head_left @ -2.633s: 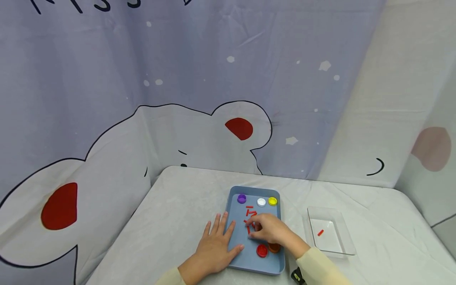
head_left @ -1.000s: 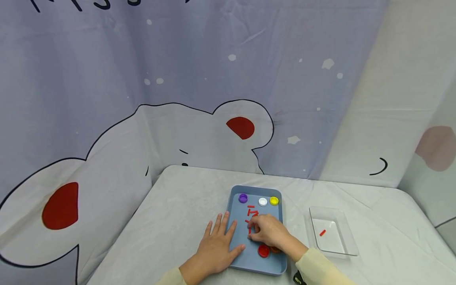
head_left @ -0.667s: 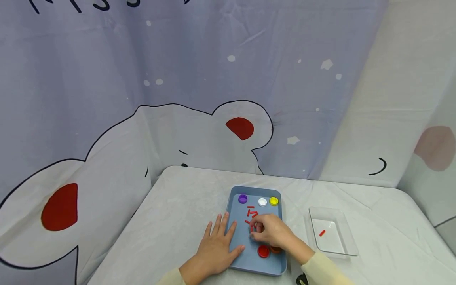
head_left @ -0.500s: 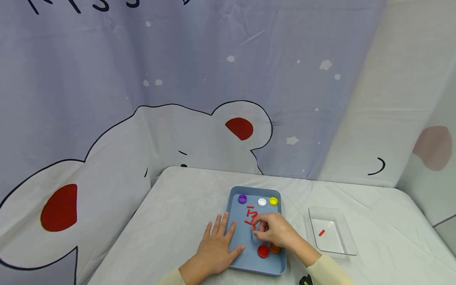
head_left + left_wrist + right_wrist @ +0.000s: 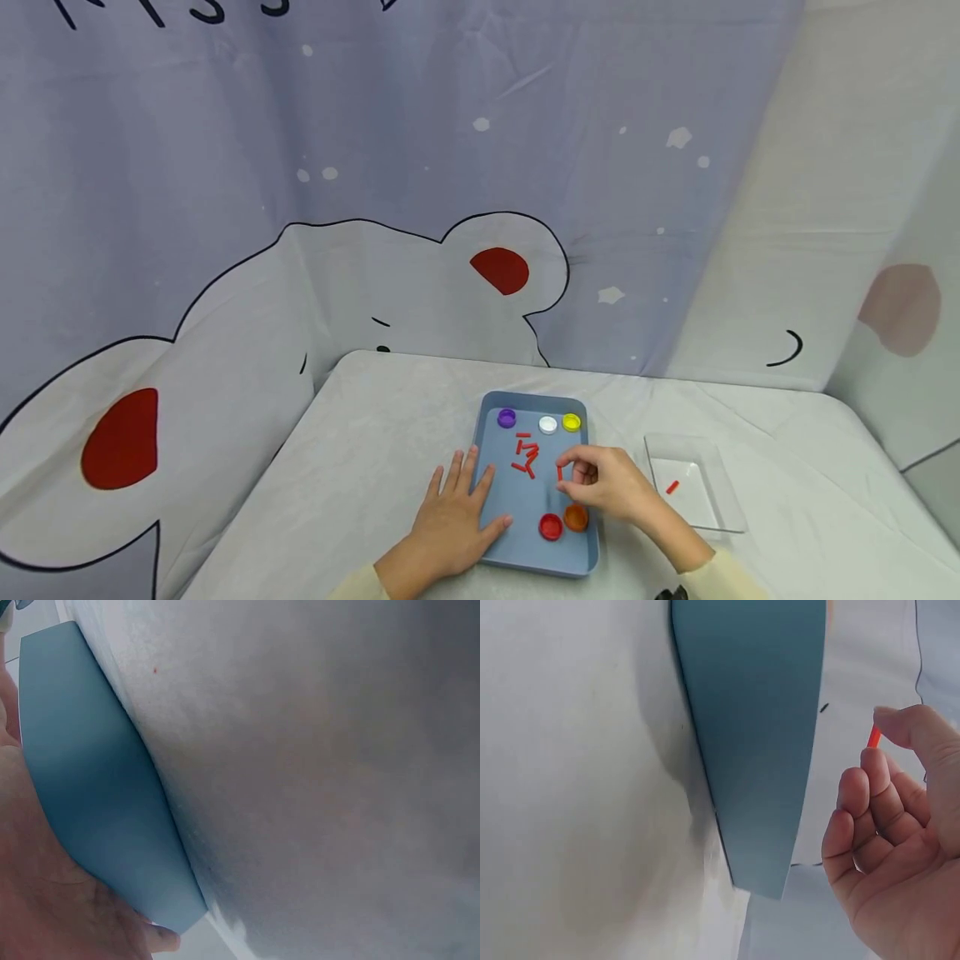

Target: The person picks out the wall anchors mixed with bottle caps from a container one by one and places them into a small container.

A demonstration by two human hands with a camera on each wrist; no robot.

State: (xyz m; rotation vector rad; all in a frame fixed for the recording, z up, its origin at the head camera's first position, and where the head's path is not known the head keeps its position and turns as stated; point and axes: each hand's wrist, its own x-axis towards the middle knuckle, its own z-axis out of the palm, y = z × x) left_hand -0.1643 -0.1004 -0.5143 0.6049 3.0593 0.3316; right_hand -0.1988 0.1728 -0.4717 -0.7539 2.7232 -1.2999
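Observation:
My right hand (image 5: 609, 482) pinches a short red stick (image 5: 559, 473) between thumb and index finger, above the right side of the blue tray (image 5: 517, 546). In the right wrist view the same red stick (image 5: 874, 736) spans thumb and fingertip, the other fingers curled. Spread fingers of my left hand (image 5: 448, 527) lie flat over the tray's left edge. Several loose red sticks (image 5: 530, 454) form a cluster in the tray's middle. One more red stick (image 5: 672, 487) lies inside the clear plastic box (image 5: 727, 500) to the right.
Inside the tray, purple (image 5: 506, 418), white (image 5: 548, 425) and yellow (image 5: 572, 422) round caps sit along the far end. A red cap (image 5: 551, 527) and an orange cap (image 5: 576, 517) are at the near end. A white cloth covers the table (image 5: 360, 450); a printed curtain (image 5: 375, 125) hangs behind.
My right hand has picked a red stick out of the cluster, lifted it and moved right, uncovering the orange cap. My left hand has stayed in place.

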